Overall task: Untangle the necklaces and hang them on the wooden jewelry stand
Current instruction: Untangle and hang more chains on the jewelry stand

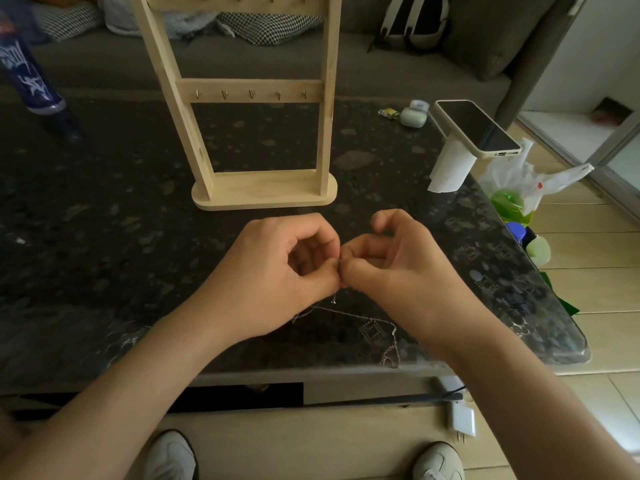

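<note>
Our left hand (273, 271) and right hand (394, 268) meet fingertip to fingertip, fingers curled. Both pinch a thin silver necklace chain (349, 314) at the point where they touch. Below the pinch the chain hangs down, then trails away under the right wrist across the dark table (104, 237), ending in a small tangle. Just beyond the pinch stands the wooden jewelry stand (263, 194), upright.
</note>
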